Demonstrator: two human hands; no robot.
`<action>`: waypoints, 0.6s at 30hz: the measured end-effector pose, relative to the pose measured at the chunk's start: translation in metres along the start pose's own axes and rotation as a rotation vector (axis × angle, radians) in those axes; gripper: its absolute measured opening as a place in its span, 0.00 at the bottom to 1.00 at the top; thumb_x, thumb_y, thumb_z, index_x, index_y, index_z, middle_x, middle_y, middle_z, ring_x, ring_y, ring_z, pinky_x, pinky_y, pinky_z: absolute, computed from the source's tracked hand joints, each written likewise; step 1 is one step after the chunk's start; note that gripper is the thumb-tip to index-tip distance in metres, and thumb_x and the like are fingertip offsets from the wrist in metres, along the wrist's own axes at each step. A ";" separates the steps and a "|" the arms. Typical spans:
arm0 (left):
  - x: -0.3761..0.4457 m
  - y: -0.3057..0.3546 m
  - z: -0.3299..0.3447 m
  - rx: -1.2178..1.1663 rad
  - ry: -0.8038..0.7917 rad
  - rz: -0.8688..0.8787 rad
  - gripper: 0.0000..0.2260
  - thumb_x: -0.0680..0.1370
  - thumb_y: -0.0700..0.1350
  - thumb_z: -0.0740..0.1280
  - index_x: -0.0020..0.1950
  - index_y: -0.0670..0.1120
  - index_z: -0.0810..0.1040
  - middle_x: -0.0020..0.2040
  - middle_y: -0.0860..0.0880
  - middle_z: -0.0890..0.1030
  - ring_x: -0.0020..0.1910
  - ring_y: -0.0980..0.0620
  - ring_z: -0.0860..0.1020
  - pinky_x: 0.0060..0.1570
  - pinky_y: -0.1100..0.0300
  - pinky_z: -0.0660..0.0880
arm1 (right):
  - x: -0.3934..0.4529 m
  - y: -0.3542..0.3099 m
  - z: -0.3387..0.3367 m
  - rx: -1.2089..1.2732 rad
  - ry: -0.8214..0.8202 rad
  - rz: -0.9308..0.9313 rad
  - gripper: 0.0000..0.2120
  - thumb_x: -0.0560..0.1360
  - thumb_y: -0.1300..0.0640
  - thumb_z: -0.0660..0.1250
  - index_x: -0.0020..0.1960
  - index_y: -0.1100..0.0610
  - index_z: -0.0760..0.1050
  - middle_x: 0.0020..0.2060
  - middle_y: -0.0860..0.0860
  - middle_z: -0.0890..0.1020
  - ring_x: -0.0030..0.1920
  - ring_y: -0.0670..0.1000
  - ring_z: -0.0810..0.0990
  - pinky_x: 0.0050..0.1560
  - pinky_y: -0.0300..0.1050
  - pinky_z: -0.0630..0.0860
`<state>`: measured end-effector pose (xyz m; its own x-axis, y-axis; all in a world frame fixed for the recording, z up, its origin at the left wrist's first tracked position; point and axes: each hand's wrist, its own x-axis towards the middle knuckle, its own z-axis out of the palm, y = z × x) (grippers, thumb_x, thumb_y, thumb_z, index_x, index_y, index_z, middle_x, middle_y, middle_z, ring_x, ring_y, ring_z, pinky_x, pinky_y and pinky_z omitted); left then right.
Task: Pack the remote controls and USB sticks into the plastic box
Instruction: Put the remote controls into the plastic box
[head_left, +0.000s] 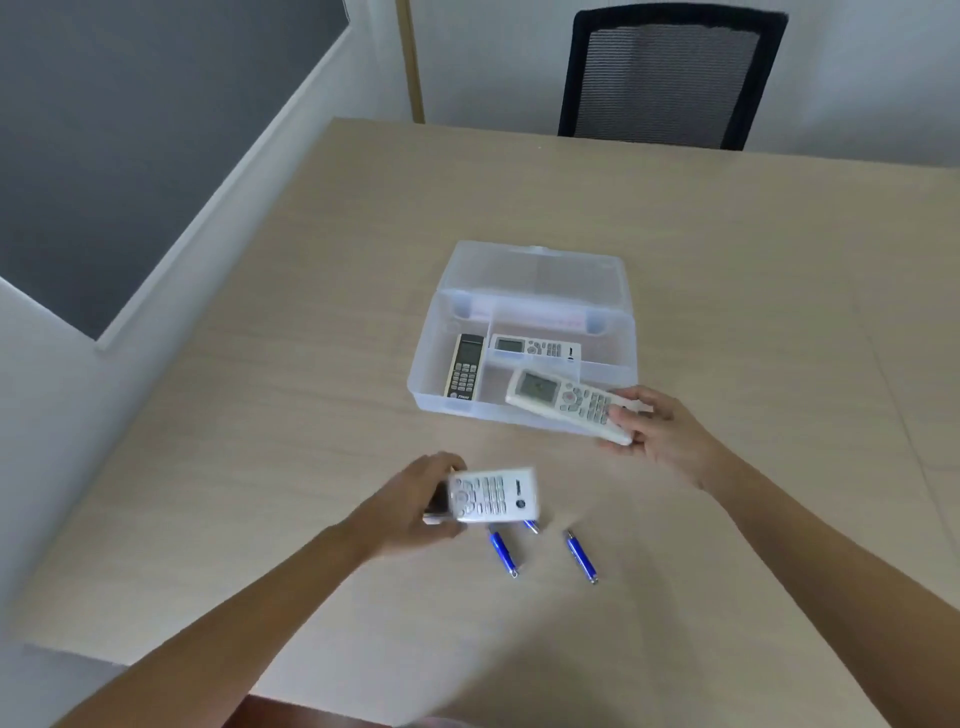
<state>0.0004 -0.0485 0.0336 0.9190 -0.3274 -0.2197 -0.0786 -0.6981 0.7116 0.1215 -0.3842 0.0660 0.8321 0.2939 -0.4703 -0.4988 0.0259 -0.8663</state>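
Observation:
A clear plastic box (423, 366) stands open at the table's middle, its lid tipped back. Inside lie a dark remote (464, 367) on the left and a white remote (535, 347) behind a divider. My right hand (657, 431) grips a third white remote (563, 400) by its near end, its screen end over the box's front right part. My left hand (415, 501) holds another white remote (493, 494), blurred, above the table. Three blue USB sticks lie near it: one (503, 555), one (581, 556), and one (532, 526) half hidden under the held remote.
The beige table (727, 291) reaches the left wall. A black mesh chair (670, 78) stands at its far side. The table's near edge runs below my forearms.

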 end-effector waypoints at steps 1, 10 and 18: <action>0.015 0.003 -0.010 -0.045 0.127 -0.037 0.26 0.68 0.53 0.72 0.62 0.56 0.65 0.56 0.54 0.76 0.52 0.55 0.76 0.47 0.68 0.73 | 0.006 -0.014 -0.003 0.038 0.042 -0.048 0.05 0.76 0.65 0.66 0.51 0.60 0.78 0.46 0.58 0.84 0.38 0.52 0.86 0.43 0.49 0.85; 0.145 0.002 -0.032 -0.286 0.626 -0.225 0.23 0.77 0.48 0.67 0.65 0.41 0.61 0.54 0.38 0.78 0.50 0.40 0.78 0.49 0.44 0.78 | 0.135 -0.068 0.015 -0.610 0.449 -0.090 0.13 0.77 0.60 0.65 0.59 0.60 0.78 0.57 0.59 0.81 0.56 0.62 0.80 0.55 0.55 0.79; 0.167 -0.024 -0.012 -0.188 0.688 -0.248 0.21 0.77 0.50 0.66 0.64 0.45 0.61 0.53 0.50 0.77 0.46 0.54 0.72 0.43 0.66 0.66 | 0.181 -0.036 0.022 -0.784 0.253 0.045 0.16 0.75 0.58 0.67 0.62 0.58 0.78 0.59 0.59 0.82 0.48 0.54 0.80 0.41 0.39 0.71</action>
<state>0.1601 -0.0792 -0.0121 0.9399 0.3398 0.0341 0.1728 -0.5591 0.8109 0.2853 -0.3111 0.0160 0.8917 0.0521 -0.4496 -0.2966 -0.6831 -0.6674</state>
